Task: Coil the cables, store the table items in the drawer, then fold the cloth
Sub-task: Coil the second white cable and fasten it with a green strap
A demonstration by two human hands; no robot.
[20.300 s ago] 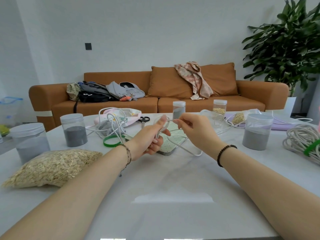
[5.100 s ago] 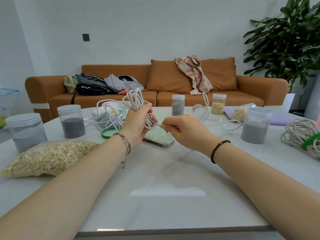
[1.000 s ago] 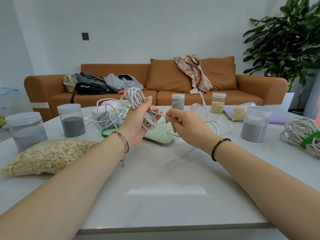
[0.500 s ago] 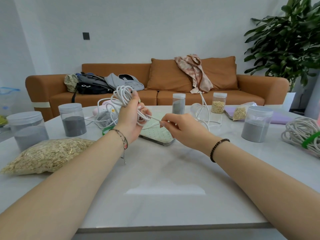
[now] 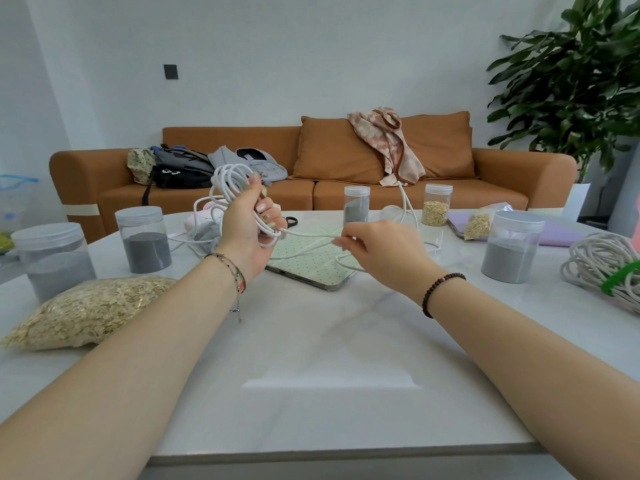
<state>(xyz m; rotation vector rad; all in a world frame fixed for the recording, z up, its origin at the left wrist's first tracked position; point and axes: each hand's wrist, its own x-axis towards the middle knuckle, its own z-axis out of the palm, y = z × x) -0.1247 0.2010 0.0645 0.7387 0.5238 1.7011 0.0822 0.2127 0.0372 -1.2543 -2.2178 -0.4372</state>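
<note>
Head view: the left hand [image 5: 249, 230] is raised above the table [image 5: 311, 358], its fingers curled tight round a bundle of loops of the white cable [image 5: 228, 178]. The loops stand up above the fingertips, and the thumb presses them from the near side. A single strand runs from this bundle to the right hand [image 5: 377, 251], which pinches it between thumb and forefinger, with the other fingers loosely bent. Beyond the right hand the free length of the cable rises in a bend in front of the sofa [image 5: 346, 192] and drops back to the table near the oats jar [image 5: 437, 204]. Both hands are over a tablet in a green dotted case [image 5: 311, 268], which lies flat on the table. More loose white cables [image 5: 199, 220] lie tangled just behind the left hand, and a rope coil with a green tie [image 5: 602, 268] lies at the right edge. A bag of oats [image 5: 86, 310] lies at the left, beside a jar of grey powder [image 5: 143, 239].

Twenty seconds earlier the left hand held only one loop, low near the table; now it holds many, lifted higher. Since half a second ago the right hand has slid a little to the right along the strand, so that the stretch between the hands is longer, and the left hand's grip is unchanged.
</note>
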